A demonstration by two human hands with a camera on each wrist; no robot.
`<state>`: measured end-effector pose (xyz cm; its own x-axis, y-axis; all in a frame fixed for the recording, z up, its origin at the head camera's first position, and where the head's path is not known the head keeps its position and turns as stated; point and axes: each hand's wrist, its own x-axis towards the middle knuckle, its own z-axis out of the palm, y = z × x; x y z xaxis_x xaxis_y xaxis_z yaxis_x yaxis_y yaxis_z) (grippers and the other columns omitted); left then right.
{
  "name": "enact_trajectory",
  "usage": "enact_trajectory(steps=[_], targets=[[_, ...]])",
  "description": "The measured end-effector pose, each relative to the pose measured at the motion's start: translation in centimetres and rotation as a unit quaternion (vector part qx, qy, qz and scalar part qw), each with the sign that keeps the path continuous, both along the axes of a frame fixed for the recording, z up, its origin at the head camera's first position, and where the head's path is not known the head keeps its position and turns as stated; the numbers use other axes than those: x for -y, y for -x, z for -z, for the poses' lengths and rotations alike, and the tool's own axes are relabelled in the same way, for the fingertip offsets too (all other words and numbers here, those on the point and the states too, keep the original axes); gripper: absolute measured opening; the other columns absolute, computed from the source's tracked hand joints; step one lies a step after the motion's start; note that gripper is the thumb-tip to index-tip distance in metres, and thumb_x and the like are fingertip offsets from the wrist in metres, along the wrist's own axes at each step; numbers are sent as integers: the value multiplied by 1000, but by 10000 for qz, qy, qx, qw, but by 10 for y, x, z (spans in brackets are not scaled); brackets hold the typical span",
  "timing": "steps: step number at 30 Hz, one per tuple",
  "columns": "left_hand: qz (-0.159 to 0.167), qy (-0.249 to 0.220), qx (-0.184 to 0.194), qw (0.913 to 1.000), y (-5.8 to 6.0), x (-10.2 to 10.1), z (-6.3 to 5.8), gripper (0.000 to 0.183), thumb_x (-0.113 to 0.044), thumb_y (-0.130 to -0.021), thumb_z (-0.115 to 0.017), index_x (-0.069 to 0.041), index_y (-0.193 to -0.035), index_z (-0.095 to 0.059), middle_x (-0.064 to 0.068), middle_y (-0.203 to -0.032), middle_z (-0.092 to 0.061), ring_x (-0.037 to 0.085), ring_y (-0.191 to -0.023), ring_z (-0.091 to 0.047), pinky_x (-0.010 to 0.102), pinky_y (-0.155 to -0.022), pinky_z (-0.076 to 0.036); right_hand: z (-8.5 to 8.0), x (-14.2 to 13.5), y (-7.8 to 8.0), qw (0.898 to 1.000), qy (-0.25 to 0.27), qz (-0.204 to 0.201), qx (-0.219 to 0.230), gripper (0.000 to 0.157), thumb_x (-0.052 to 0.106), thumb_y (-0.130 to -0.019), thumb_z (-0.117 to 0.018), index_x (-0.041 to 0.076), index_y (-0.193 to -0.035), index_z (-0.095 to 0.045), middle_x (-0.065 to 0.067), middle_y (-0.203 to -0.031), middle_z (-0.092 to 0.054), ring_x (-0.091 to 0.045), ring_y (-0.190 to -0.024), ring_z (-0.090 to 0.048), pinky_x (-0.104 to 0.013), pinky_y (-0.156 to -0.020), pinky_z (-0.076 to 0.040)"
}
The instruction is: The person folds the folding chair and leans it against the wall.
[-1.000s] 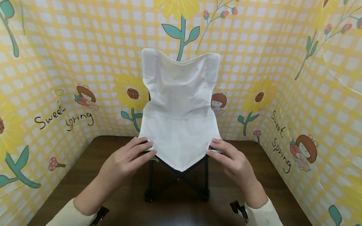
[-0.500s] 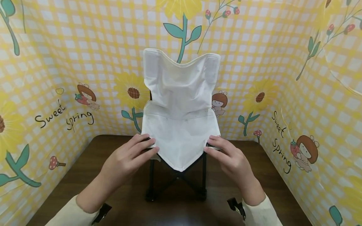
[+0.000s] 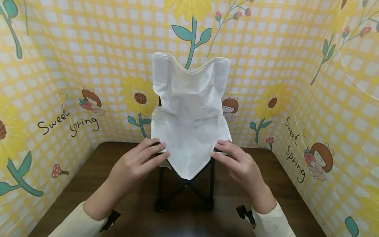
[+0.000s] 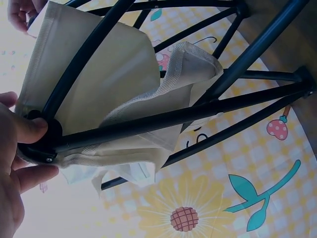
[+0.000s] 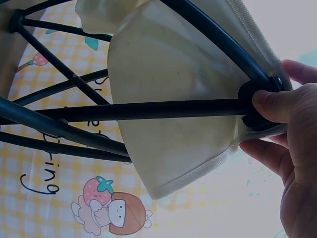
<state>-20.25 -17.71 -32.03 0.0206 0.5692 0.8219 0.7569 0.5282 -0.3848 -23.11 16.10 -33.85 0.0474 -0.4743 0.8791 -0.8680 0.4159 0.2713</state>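
Observation:
A small folding chair [image 3: 189, 138] with a white fabric seat and back stands upright on its black tube frame [image 3: 187, 186]. At the seat's front left corner my left hand [image 3: 133, 166] grips the frame joint, thumb underneath on the black plastic fitting [image 4: 47, 131], fingers over the cloth. My right hand [image 3: 241, 166] holds the front right corner the same way, its thumb pressing the fitting [image 5: 257, 104] there. From below, the wrist views show the crossed tubes and the underside of the seat cloth [image 5: 173, 74]. The fabric's front point sags between both hands.
The chair's feet rest on a dark brown wooden table [image 3: 86, 177]. Yellow checked cloth walls [image 3: 115, 59] with flowers and cartoon figures surround the table at the back and on both sides.
Both hands have moved slightly inward, bringing the seat's front corners and front legs closer together. The seat cloth is a little slacker, and the chair back's top has dipped slightly.

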Motion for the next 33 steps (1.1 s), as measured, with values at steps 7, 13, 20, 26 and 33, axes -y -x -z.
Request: enact_trajectory(steps=[7,13,20,26,33], targets=[[-32,44,-75,10000,4,-4,-4,33,5,-106,-46,-6,-113,-76,14,-113,-74,36,-104,-71,51,-81,-60,-5,2,1,10000,-21,47,-36,30,-5,-103,-53,9,-115,-77,-17,-115,-71,-34,-105,-72,-38,-98,-56],[5,-29,-88,10000,2,-5,-9,33,5,-106,-46,-6,-113,-76,13,-112,-75,35,-103,-72,50,-81,-60,-9,2,1,10000,-55,59,-23,30,-5,-104,-52,8,-115,-77,-17,-115,-71,-34,-106,-72,-38,-99,-56],[-21,296,207,9993,-2,-1,-13,37,3,-109,-39,-6,-118,-75,12,-116,-73,34,-108,-70,50,-86,-59,-11,-2,-1,9995,-284,-1,104,29,-2,-106,-49,5,-118,-74,-17,-117,-69,-35,-109,-70,-37,-102,-54],[41,527,145,9985,1,3,-13,37,3,-109,-39,-4,-119,-74,12,-117,-72,33,-107,-70,48,-85,-60,-11,-2,-1,9993,-382,-5,-55,29,-2,-106,-48,4,-119,-74,-18,-117,-69,-35,-108,-70,-38,-101,-54],[16,584,-105,9982,5,0,-11,36,6,-107,-41,-3,-118,-74,13,-115,-73,34,-105,-70,48,-81,-60,-10,1,-1,9995,-275,-76,-146,29,-5,-105,-49,3,-117,-75,-20,-115,-69,-37,-106,-71,-41,-98,-56]])
